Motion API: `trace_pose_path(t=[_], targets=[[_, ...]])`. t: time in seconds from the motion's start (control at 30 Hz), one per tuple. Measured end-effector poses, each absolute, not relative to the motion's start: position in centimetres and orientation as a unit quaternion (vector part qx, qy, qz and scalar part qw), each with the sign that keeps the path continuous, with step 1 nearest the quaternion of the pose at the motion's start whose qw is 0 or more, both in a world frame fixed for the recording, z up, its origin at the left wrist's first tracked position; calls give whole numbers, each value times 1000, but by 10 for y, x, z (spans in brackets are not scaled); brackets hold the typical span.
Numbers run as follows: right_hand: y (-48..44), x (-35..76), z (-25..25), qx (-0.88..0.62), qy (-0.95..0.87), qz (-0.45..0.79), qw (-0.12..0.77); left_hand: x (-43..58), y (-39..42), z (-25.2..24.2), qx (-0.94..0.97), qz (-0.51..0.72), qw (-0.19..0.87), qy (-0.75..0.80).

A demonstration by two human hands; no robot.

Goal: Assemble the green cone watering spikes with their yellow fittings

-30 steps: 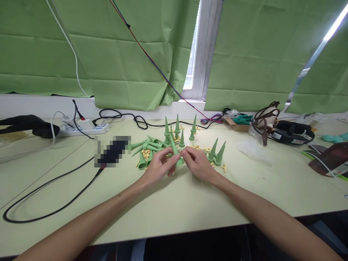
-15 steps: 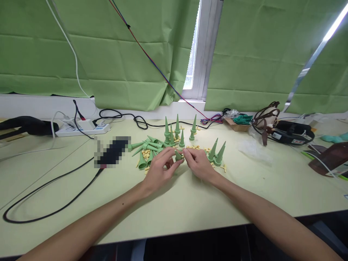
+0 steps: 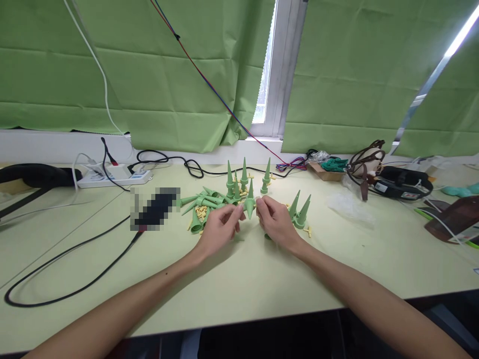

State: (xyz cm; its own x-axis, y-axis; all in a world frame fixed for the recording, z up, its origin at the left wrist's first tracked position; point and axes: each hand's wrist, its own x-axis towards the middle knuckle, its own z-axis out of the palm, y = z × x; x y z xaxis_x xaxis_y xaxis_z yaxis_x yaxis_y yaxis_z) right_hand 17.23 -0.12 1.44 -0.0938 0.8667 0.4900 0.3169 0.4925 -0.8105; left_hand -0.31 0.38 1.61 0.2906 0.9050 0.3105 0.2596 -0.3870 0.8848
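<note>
My left hand [image 3: 220, 225] pinches a small green plastic cone-shaped spike [image 3: 250, 208], its tip pointing down toward me. Close on its right, my right hand [image 3: 276, 219] has thumb and fingers pressed together; whatever they hold is hidden. A bit of green shows under that hand, too covered to make out. Beside my left hand lies a pile of hollow green spikes [image 3: 195, 222] with small yellow T-shaped pieces [image 3: 201, 213] among them. Several green spikes stand upright behind my hands, such as the tall one [image 3: 229, 174]. Two more spikes [image 3: 301, 213] stand right of my right hand.
A black cable runs to a dark, blurred-out object [image 3: 155, 209] on the left. Behind it sits a white power strip [image 3: 112, 177]. Crumpled clear plastic [image 3: 352, 209], a cardboard box [image 3: 325, 172] and a black strapped device [image 3: 404, 183] occupy the right of the table [image 3: 239, 289].
The green spike in my left hand has turned from pointing up to pointing down toward me. My right hand has shifted slightly right, a little apart from the left.
</note>
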Motion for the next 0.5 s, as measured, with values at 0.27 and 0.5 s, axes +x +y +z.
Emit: trace_pose_path(t=[0.27,0.5], targets=[[-4,173,15,-401,-722,286,486,-3,3,17,675,390,497,381],[-3,173,14,-394,-719,302,486,-4,2,18,697,396,457,385]])
